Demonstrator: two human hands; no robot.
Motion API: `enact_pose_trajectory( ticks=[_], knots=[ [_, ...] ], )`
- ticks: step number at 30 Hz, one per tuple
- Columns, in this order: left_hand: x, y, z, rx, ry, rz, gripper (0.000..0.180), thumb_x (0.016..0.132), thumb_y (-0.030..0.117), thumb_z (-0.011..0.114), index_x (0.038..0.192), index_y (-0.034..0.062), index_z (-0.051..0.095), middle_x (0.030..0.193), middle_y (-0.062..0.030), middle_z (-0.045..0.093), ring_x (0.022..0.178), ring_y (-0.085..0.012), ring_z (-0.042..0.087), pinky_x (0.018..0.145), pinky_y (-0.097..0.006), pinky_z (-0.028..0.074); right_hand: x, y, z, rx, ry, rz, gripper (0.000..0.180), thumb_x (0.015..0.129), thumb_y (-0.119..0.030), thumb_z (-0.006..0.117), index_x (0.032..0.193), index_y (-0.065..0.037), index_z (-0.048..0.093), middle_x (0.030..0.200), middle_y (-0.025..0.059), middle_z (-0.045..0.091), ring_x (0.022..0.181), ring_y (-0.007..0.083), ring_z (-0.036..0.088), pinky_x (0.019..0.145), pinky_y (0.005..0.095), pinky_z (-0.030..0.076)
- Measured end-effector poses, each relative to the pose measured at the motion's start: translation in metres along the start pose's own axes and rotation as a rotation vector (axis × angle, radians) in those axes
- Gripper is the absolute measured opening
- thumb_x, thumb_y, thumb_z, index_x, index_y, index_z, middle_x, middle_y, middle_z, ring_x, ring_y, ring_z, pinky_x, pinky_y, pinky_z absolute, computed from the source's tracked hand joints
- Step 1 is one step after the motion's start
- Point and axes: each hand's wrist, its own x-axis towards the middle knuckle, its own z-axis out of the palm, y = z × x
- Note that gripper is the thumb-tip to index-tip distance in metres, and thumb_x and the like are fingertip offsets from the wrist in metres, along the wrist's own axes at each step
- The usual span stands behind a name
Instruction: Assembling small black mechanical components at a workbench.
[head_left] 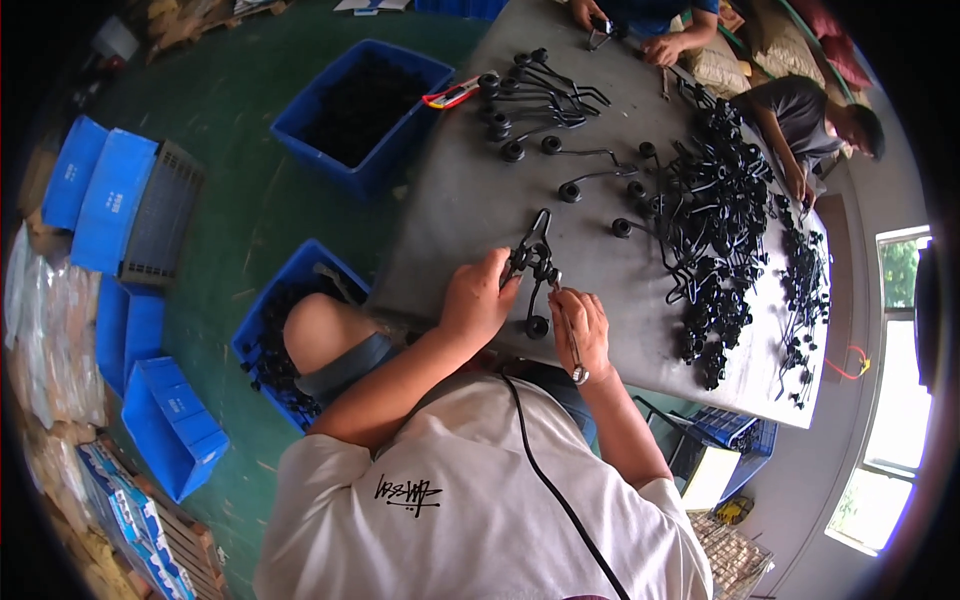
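Observation:
My left hand (476,298) grips a black bent-wire part (535,260) with round rubber knobs, holding it on the grey table (460,200) near its front edge. My right hand (582,328) holds a thin metal tool (571,345) like a pen, its tip touching the part just right of my left fingers. A round black knob (537,326) at the part's lower end rests on the table between both hands.
A big heap of black wire parts (715,220) covers the table's right side; finished ones (535,95) lie at the far left by a red cutter (450,95). Blue crates (360,105) (275,340) stand left of the table. Other people's hands (660,48) work at the far end.

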Motion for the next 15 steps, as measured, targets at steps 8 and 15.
enact_pose_trajectory(
  ticks=[8, 15],
  knots=[
    [-0.008, -0.009, 0.009, -0.047, -0.027, 0.016, 0.027, 0.079, 0.009, 0.069, 0.098, 0.0045, 0.051, 0.072, -0.0198, 0.062, 0.072, -0.0429, 0.063, 0.066, -0.052, 0.049, 0.058, 0.04, -0.029, 0.643, -0.275, 0.768, 0.023, 0.103, -0.026, 0.053, 0.095, -0.005, 0.059, 0.068, 0.0026, 0.057, 0.061, 0.0112, 0.053, 0.054, 0.027, 0.042],
    [-0.02, 0.001, -0.035, -0.246, 0.113, -0.257, 0.034, 0.086, 0.014, 0.072, 0.111, 0.005, 0.051, 0.078, -0.0181, 0.067, 0.073, -0.0389, 0.067, 0.065, -0.049, 0.051, 0.052, 0.104, -0.036, 0.379, -0.046, 0.77, 0.023, 0.102, -0.03, 0.056, 0.088, -0.011, 0.055, 0.064, -0.0054, 0.037, 0.058, 0.0034, 0.034, 0.051, 0.022, 0.026]
  ],
)
